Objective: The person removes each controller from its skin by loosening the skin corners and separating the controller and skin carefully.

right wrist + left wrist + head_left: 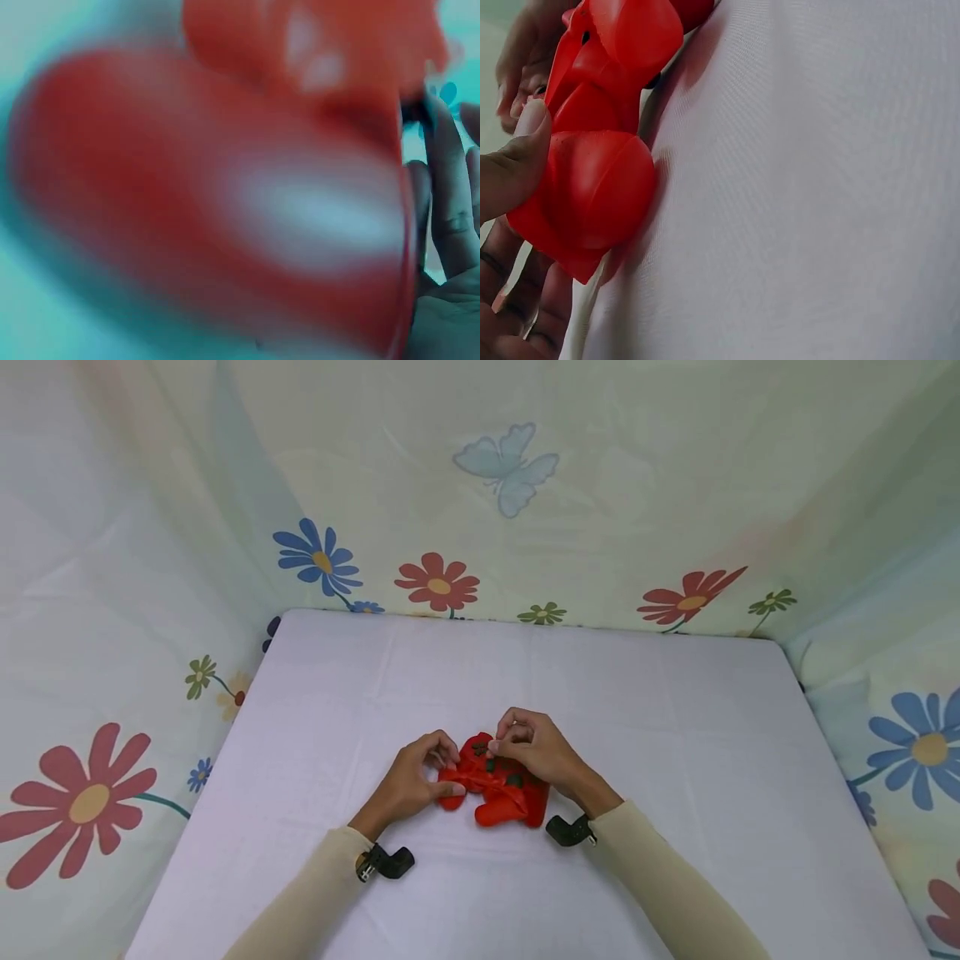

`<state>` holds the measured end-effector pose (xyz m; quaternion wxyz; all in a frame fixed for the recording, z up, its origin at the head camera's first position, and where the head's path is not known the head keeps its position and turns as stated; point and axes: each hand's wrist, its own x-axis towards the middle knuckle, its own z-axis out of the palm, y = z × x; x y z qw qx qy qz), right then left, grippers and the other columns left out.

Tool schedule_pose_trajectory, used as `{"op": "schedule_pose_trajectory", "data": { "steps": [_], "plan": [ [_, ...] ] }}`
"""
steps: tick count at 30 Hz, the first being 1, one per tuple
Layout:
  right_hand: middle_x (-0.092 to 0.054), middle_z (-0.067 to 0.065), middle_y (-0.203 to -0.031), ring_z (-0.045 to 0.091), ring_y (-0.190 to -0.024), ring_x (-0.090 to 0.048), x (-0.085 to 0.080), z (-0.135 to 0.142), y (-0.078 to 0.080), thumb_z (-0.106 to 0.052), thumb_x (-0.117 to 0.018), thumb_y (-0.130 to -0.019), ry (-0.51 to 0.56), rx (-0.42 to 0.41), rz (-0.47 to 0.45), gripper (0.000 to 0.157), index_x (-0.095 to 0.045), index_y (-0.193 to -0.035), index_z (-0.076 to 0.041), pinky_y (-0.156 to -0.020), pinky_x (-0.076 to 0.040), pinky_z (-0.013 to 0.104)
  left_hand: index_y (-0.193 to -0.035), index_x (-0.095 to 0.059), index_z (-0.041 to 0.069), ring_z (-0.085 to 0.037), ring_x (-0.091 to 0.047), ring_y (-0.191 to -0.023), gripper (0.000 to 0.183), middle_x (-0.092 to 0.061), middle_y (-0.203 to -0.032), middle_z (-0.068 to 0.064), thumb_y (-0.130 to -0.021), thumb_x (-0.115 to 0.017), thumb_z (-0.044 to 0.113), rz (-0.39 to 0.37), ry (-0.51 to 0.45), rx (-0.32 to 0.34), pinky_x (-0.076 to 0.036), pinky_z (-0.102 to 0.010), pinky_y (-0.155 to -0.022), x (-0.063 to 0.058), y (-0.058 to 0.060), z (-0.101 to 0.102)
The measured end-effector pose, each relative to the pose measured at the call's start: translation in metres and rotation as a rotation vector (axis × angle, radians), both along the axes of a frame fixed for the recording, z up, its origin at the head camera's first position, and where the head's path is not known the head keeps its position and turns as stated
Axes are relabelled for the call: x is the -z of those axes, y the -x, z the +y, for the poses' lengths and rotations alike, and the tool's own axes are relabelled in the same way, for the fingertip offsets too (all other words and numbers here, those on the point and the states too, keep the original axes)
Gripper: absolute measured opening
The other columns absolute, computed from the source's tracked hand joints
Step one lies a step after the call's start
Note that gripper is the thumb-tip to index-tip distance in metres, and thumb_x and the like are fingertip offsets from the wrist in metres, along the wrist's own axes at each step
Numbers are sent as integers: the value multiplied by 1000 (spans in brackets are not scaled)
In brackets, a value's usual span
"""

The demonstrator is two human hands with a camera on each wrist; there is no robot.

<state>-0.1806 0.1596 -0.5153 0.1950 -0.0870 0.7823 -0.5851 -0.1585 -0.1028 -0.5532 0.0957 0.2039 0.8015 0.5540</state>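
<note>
A glossy red toy [501, 806] with rounded, puffy limbs and small dark green patches [514, 780] lies on the white-covered table. My left hand [411, 781] grips its left end. In the left wrist view the thumb [526, 154] presses on one side of a rounded red limb [600, 191], with the other fingers below and behind. My right hand [542, 750] is over the toy's upper side, thumb and forefinger pinched together at a dark green piece. In the right wrist view a blurred red limb [187, 202] fills much of the picture and hides part of that hand.
White cloth covers the table [637, 693], with light creases. A flower-printed curtain [600, 510] rises at the back and both sides. Each wrist wears a black camera mount, the left one [393, 862] and the right one [567, 831] close above the cloth.
</note>
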Motion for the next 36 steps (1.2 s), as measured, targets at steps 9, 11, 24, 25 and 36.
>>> {"op": "schedule_pose_trajectory", "data": {
  "steps": [9, 11, 24, 25, 36],
  "plan": [
    [-70, -2, -139, 22, -122, -62, 20, 35, -26, -30, -88, -88, -153, -24, 180, 41, -68, -123, -22, -104, -50, 43, -115, -62, 28, -15, -61, -103, 54, -66, -108, 8, -76, -98, 16, 7, 12, -19, -53, -30, -94, 3, -2, -4],
    [-70, 1, -138, 24, -121, -64, 23, 40, -29, -27, -86, -90, -116, -33, 161, 41, -67, -127, -21, -103, -51, 40, -114, -62, 27, -16, -61, -102, 53, -66, -106, 7, -76, -98, 15, 3, 3, -22, -53, -30, -93, 4, -3, -5],
    [-70, 6, -125, 25, -119, -64, 24, 49, -25, -24, -79, -96, -122, -132, 20, 37, -61, -128, -17, -99, -48, 41, -111, -62, 22, -19, -64, -92, 45, -67, -96, 3, -81, -93, 9, -25, -47, -2, -54, -30, -86, 10, -3, -7],
    [-70, 8, -124, 26, -119, -64, 23, 49, -24, -22, -79, -96, -113, -129, 4, 37, -60, -128, -16, -99, -48, 41, -110, -62, 22, -19, -64, -90, 44, -67, -94, 3, -82, -93, 9, -26, -51, 6, -53, -30, -84, 9, -2, -7],
    [-71, 12, -111, 27, -108, -63, 19, 56, -12, -15, -76, -99, -86, -163, -21, 31, -57, -122, -7, -91, -49, 33, -103, -61, 21, -12, -56, -77, 36, -64, -88, 3, -85, -89, 8, -81, -7, 99, -47, -22, -70, 2, 2, -10]
  ]
}}
